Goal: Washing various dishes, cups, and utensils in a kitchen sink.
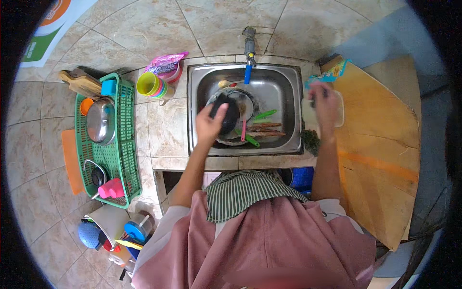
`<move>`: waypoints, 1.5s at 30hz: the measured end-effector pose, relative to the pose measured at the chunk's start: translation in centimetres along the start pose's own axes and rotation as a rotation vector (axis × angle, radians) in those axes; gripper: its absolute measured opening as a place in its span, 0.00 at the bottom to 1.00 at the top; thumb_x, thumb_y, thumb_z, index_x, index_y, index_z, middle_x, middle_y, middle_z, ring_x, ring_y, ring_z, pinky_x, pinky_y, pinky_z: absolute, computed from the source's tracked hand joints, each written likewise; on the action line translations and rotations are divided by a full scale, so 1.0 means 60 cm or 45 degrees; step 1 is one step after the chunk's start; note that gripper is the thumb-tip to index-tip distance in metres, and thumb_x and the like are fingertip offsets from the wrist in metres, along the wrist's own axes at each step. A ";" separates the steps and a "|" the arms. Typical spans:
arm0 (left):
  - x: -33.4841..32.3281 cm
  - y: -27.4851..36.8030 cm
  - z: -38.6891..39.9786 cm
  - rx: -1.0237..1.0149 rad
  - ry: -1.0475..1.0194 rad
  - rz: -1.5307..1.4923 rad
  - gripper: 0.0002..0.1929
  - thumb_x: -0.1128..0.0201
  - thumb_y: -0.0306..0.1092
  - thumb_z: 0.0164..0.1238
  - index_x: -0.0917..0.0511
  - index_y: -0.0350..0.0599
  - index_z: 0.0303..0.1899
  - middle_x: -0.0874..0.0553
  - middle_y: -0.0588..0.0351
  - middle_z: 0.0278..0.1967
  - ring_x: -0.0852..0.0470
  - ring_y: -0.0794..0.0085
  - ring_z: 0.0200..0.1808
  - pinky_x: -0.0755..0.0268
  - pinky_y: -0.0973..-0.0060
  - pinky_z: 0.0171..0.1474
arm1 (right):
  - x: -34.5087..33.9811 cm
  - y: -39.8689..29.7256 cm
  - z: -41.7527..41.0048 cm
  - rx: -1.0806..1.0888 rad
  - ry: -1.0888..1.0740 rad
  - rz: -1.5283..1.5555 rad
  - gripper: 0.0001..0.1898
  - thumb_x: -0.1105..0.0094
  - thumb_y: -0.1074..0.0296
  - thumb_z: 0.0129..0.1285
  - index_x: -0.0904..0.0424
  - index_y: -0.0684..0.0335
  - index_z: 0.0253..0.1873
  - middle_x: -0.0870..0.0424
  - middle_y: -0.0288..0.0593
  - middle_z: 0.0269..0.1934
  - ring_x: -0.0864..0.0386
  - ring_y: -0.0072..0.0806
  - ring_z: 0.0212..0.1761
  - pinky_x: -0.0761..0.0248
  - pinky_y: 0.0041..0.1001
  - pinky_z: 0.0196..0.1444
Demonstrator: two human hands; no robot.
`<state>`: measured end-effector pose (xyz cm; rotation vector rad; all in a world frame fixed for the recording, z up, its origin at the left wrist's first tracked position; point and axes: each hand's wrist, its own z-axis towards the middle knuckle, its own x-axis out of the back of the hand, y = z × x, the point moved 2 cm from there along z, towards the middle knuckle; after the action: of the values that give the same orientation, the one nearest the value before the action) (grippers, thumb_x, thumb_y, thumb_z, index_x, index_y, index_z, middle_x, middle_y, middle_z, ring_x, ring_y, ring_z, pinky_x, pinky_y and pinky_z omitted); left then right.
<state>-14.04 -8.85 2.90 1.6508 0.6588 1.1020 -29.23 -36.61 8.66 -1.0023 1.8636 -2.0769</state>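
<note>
My left hand (209, 124) grips a round black dish or bowl (228, 117), tilted above the steel sink (285, 97). Under it, a pale round pan or basin (245, 97) is partly hidden. Beside the sink's right rim, my right hand (326, 104) is blurred over a pale plastic tub (340, 112), its fingers closed around a small dark thing I cannot identify. A pink-handled utensil (243, 130), green-handled utensils (265, 114), brown wooden-looking sticks (267, 129) and a pale spoon (224, 83) lie in the sink.
A faucet with a blue spout (248, 74) overhangs the sink. Left stands a green dish basket (126, 144) with a metal bowl (101, 121) and pink cups (111, 188); stacked colored cups (148, 85) are nearby. A dark green scouring pad (310, 141) and cardboard (375, 144) are right.
</note>
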 end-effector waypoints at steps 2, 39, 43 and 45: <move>0.053 -0.006 -0.007 -0.170 0.039 0.380 0.17 0.36 0.46 0.60 0.21 0.38 0.30 0.18 0.50 0.23 0.19 0.65 0.25 0.29 0.71 0.28 | 0.071 0.010 0.003 0.011 0.123 -0.100 0.10 0.47 0.64 0.66 0.21 0.64 0.42 0.20 0.36 0.28 0.24 0.18 0.26 0.32 0.19 0.29; 0.014 -0.324 0.106 -0.094 -0.552 1.643 0.21 0.37 0.34 0.55 0.31 0.41 0.50 0.22 0.41 0.42 0.19 0.49 0.39 0.26 0.57 0.41 | -0.079 0.129 -0.157 -0.265 -0.393 -0.156 0.28 0.40 0.56 0.59 0.31 0.73 0.57 0.21 0.54 0.47 0.24 0.37 0.50 0.34 0.30 0.55; -0.016 -0.190 0.069 -0.200 -0.366 1.177 0.17 0.44 0.31 0.60 0.34 0.37 0.50 0.22 0.37 0.43 0.20 0.44 0.39 0.27 0.54 0.42 | -0.072 0.141 -0.136 -0.451 -0.410 0.012 0.29 0.42 0.54 0.61 0.33 0.72 0.59 0.22 0.54 0.49 0.25 0.35 0.52 0.36 0.29 0.56; -0.004 -0.180 0.075 -0.114 -0.085 0.896 0.13 0.48 0.31 0.61 0.33 0.33 0.45 0.23 0.34 0.43 0.21 0.39 0.39 0.28 0.51 0.43 | -0.083 0.118 -0.123 -0.423 -0.457 0.038 0.30 0.42 0.53 0.61 0.34 0.72 0.60 0.24 0.55 0.51 0.26 0.37 0.54 0.37 0.30 0.57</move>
<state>-9.21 -7.25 -7.62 1.8817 -0.0413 1.5260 -31.87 -29.31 0.38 -1.3089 2.0417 -1.4717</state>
